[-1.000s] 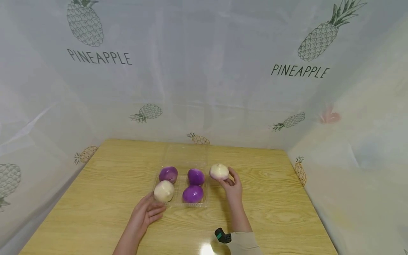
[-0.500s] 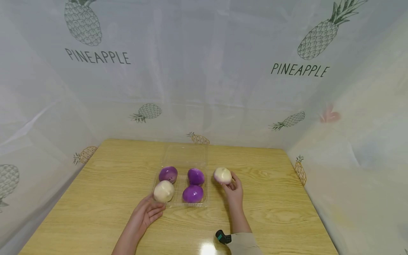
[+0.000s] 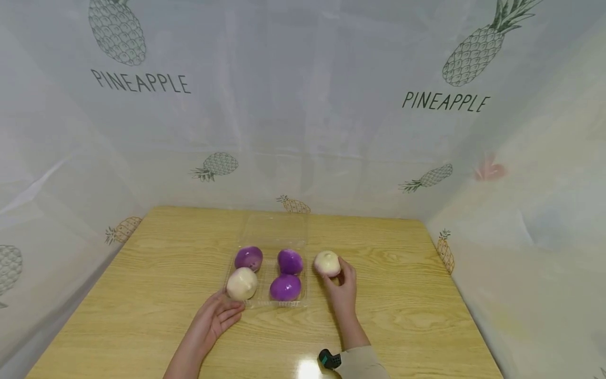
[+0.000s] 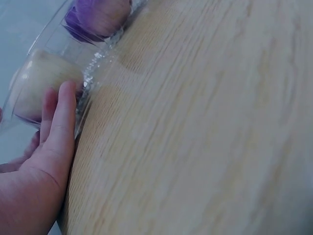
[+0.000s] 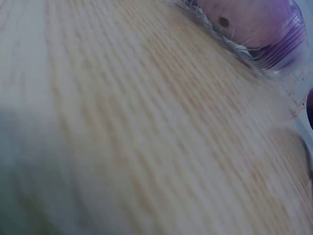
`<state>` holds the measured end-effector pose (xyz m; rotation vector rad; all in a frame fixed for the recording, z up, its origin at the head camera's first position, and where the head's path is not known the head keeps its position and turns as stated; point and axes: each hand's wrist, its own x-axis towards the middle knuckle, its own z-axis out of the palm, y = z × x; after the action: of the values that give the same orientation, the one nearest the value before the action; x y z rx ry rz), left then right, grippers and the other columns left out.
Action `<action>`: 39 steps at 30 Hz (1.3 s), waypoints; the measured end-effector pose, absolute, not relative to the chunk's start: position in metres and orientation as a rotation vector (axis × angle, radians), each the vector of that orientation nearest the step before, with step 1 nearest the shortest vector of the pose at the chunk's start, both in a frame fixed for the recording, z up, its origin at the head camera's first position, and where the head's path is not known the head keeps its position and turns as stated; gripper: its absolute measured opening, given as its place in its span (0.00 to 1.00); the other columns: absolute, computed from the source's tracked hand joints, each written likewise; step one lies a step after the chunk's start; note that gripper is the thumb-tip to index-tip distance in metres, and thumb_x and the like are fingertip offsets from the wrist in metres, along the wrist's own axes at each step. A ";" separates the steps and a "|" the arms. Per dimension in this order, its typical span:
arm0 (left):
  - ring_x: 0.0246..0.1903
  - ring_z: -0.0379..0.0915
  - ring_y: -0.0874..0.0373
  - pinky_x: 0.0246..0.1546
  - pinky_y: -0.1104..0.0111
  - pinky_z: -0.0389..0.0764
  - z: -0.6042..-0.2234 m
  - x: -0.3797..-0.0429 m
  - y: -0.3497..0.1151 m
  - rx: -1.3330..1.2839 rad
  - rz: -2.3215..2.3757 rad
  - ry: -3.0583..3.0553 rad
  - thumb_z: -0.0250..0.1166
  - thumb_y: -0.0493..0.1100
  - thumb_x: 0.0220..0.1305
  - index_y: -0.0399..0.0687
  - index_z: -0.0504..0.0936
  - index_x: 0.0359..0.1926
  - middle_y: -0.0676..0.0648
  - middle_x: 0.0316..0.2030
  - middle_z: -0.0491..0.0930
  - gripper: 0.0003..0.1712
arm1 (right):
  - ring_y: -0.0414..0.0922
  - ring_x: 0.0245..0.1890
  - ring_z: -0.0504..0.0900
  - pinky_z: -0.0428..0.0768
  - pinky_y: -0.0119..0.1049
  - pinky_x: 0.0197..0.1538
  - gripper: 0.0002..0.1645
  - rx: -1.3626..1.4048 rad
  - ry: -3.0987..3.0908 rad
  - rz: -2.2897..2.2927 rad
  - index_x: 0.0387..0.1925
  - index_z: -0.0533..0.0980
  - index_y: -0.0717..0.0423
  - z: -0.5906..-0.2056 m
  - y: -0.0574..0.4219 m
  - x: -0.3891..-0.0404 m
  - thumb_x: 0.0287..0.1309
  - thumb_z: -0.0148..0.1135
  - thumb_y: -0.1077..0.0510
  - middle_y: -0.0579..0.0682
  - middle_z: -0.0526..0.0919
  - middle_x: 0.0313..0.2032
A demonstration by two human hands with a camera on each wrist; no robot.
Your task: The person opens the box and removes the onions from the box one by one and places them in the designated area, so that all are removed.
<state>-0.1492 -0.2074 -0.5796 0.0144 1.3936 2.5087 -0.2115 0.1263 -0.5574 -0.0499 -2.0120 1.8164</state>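
Observation:
My right hand [image 3: 343, 290] pinches a white turnip [image 3: 327, 263] with a purple underside between thumb and fingers, just right of a clear plastic clamshell box [image 3: 265, 303]. Fingers fairly straight, my left hand [image 3: 211, 321] touches the box's front left corner; in the left wrist view its fingers [image 4: 62, 110] lie along the wall. Inside the box, a turnip with its white side up [image 3: 242, 284] sits front left. Behind it is a purple turnip [image 3: 248, 258]. Two more purple turnips, one at the back [image 3: 290, 261] and one in front [image 3: 285, 288], fill the right side.
The box's transparent lid [image 3: 275, 227] lies folded back behind it. Everything stands on a wood-grain table [image 3: 402, 295]. A pale curtain [image 3: 303, 116] printed with pineapples rises along the back and both sides. A small black device [image 3: 329, 359] sits at the right wrist.
My right hand first shifts slightly right and down with the white turnip, then a little back left, its fingers turning more over the turnip. My left hand stays at the box.

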 end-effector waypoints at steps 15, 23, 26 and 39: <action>0.52 0.77 0.47 0.58 0.55 0.74 -0.578 -0.149 -0.208 0.017 2.506 1.404 0.41 0.47 0.80 0.33 0.39 0.72 0.42 0.46 0.78 0.34 | 0.58 0.57 0.73 0.71 0.47 0.64 0.37 -0.083 -2.140 1.646 0.60 0.72 0.65 -0.594 0.129 -0.229 0.47 0.76 0.66 0.61 0.71 0.55; 0.52 0.76 0.44 0.56 0.54 0.75 -0.577 -0.148 -0.206 -0.011 2.523 1.431 0.41 0.47 0.80 0.31 0.41 0.71 0.39 0.47 0.77 0.32 | 0.59 0.59 0.71 0.70 0.48 0.65 0.37 -0.026 -2.153 1.602 0.60 0.71 0.66 -0.595 0.127 -0.230 0.48 0.76 0.64 0.63 0.72 0.55; 0.52 0.76 0.43 0.56 0.53 0.75 -0.577 -0.147 -0.206 -0.012 2.527 1.448 0.41 0.47 0.80 0.32 0.44 0.70 0.39 0.46 0.77 0.31 | 0.59 0.58 0.72 0.70 0.48 0.64 0.37 -0.023 -2.158 1.601 0.60 0.71 0.66 -0.595 0.127 -0.230 0.49 0.76 0.64 0.63 0.72 0.55; 0.49 0.78 0.44 0.54 0.55 0.78 -0.575 -0.147 -0.203 -0.106 2.527 1.467 0.43 0.47 0.80 0.38 0.54 0.62 0.39 0.44 0.78 0.21 | 0.58 0.58 0.71 0.70 0.46 0.65 0.36 -0.024 -2.069 1.651 0.59 0.72 0.66 -0.594 0.127 -0.225 0.47 0.76 0.65 0.63 0.72 0.56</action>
<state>-0.1469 -0.2027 -0.5750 -0.1062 1.4670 2.5271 -0.2252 0.1272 -0.5942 -0.0238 -2.0692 1.6508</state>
